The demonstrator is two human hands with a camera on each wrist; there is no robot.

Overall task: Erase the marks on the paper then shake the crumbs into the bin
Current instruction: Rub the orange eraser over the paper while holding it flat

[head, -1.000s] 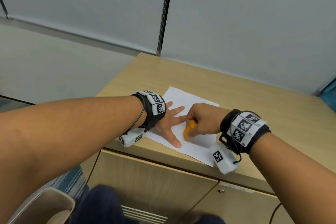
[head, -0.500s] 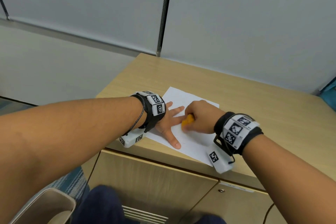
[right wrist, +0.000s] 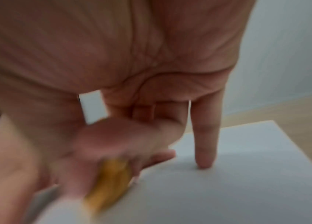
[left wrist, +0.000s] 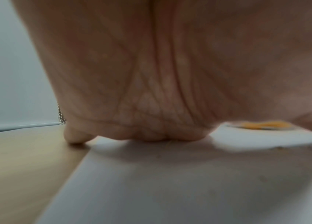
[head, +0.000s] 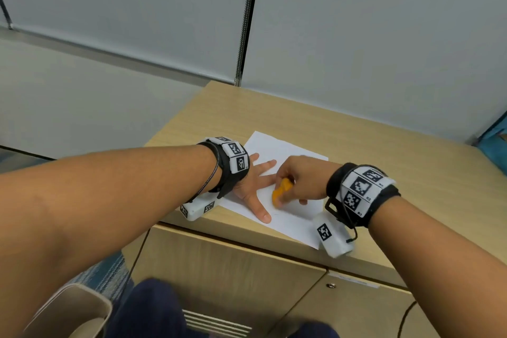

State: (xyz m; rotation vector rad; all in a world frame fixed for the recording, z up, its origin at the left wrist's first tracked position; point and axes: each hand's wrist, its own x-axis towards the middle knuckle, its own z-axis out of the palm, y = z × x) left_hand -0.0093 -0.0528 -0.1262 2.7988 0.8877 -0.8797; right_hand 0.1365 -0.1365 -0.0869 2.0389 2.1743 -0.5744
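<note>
A white sheet of paper [head: 290, 217] lies near the front edge of the wooden cabinet top [head: 356, 145]. My left hand [head: 253, 187] presses flat on the sheet's left part, fingers spread and straight. My right hand [head: 299, 181] grips an orange eraser [head: 280, 191] and holds its tip against the paper between my left thumb and forefinger. In the right wrist view the eraser [right wrist: 111, 181] is blurred and my little finger touches the paper [right wrist: 247, 189]. In the left wrist view my palm [left wrist: 161, 91] sits on the paper [left wrist: 189, 181], with small crumbs near it. A faint mark shows by the eraser tip.
A beige bin [head: 71, 313] stands on the floor at the lower left, below the cabinet's front. Grey wall panels [head: 356, 36] rise behind the cabinet top. Cabinet doors [head: 219, 277] face me, and my dark trouser legs [head: 148, 310] are beneath.
My right hand has rubbed the eraser back and forth: away from me half a second ago, now drawn back toward the front edge. The left hand and paper have stayed put.
</note>
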